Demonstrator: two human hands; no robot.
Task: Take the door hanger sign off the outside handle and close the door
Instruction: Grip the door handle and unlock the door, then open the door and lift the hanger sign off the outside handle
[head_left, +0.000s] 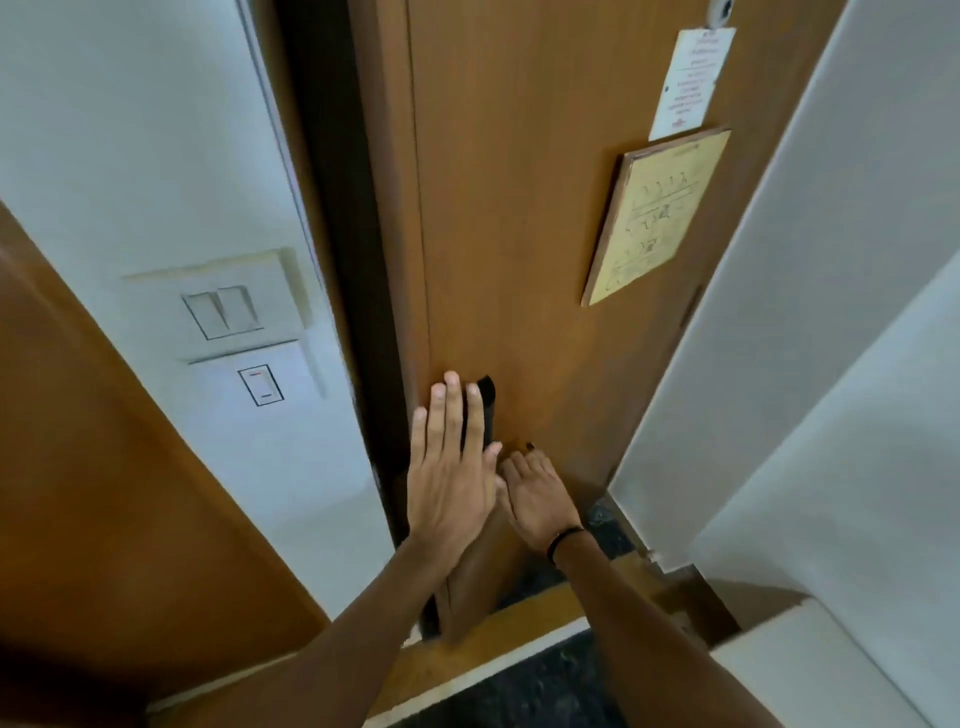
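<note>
The brown wooden door (519, 208) fills the middle of the head view, seen from its inner face, with a dark gap along its left edge by the frame (353, 260). My left hand (452, 478) lies flat on the door with fingers spread, partly covering a black lock plate (487, 410). Just to its right, my right hand (540, 499) curls around the inside handle, which the hand hides. No door hanger sign is in view.
A framed yellow plan (657, 213) and a white paper notice (688, 83) hang on the door. A white switch panel (223, 312) sits on the left wall above a wooden panel (104, 467). A white wall (831, 312) closes in on the right.
</note>
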